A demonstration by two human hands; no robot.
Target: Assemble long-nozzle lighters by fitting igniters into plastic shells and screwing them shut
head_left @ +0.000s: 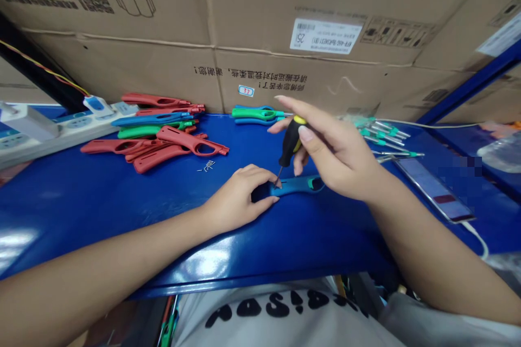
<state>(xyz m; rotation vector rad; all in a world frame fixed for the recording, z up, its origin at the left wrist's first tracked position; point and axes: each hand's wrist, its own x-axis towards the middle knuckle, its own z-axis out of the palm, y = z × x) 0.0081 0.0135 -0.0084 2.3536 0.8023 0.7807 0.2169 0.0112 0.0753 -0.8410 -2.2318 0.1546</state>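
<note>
A blue plastic lighter body (299, 185) lies flat on the blue table. My left hand (244, 195) grips its left end between thumb and fingers. A black and yellow screwdriver (290, 143) stands nearly upright, its tip at the left end of the blue body. My right hand (336, 149) holds the screwdriver handle between thumb and fingers, with the index finger stretched out past its top. A few small screws (207, 166) lie on the table to the left, beyond my left hand.
Red, blue and green lighter bodies (163, 154) are piled at the back left, beside a white power strip (81, 122). Green and blue ones (254, 114) lie at the back. Metal-tubed parts (385, 133) and a charging phone (435, 188) are right. Cardboard (163, 59) stands behind.
</note>
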